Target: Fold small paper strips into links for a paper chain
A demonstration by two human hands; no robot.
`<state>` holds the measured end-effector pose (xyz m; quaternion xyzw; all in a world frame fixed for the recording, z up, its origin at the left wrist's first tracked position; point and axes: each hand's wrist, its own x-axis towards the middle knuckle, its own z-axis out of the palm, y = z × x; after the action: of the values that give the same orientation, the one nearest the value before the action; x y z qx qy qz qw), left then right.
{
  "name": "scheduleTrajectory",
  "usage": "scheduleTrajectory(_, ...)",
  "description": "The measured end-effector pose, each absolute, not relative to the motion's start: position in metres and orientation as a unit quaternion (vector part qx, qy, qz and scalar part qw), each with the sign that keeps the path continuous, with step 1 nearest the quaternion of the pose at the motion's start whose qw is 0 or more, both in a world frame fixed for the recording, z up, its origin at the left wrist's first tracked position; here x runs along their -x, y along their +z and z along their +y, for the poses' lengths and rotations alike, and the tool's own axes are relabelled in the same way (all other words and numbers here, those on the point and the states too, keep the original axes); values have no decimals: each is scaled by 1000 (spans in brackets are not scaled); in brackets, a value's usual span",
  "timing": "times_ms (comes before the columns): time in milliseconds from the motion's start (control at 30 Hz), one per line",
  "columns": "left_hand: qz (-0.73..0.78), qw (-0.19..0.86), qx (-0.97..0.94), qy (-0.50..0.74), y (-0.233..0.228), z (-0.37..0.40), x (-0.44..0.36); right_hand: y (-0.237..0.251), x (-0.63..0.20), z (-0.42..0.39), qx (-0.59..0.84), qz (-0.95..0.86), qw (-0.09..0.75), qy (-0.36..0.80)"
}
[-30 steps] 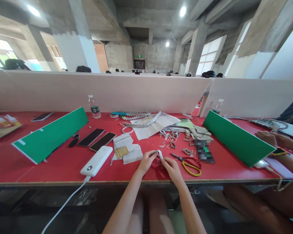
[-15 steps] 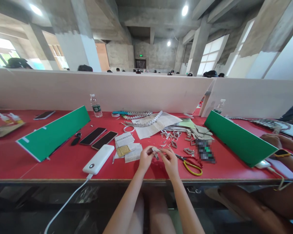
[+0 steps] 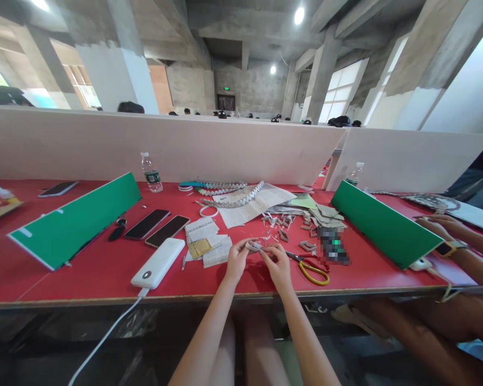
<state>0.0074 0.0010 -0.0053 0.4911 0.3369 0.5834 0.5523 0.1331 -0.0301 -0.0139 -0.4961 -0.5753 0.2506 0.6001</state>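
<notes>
No longer drooping as in the earlier frame, the paper strip (image 3: 254,246) is pinched by left hand (image 3: 236,260) and right hand (image 3: 279,262), inward of the front edge of the desk (image 3: 96,276). Zigzag chains (image 3: 251,197) nearer the back look formed; this strip seems unfinished.

The paper strip (image 3: 254,246) in the fingers (image 3: 271,249) looks matt, the plastic power bank (image 3: 159,262) at their nine o'clock smooth, the scissor blades (image 3: 293,256) at three metallic, the tabletop (image 3: 92,280) faintly glossy.
</notes>
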Motion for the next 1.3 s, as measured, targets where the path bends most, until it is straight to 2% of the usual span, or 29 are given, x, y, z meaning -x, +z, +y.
scheduleTrajectory(367,335,575,-474,576,-6,-3,-10,-10,-132,-34,492,-561,597,294)
scheduleTrajectory(833,314,639,-470,522,-1,-4,-12,-17,-136,-30,549,-520,604,253)
scheduleTrajectory(1133,322,565,-553,520,0,-6,-11,-19,-136,-30,565,-522,596,231)
scheduleTrajectory(1300,313,587,-535,521,4,-8,-11,-19,-135,-32,560,-507,611,237)
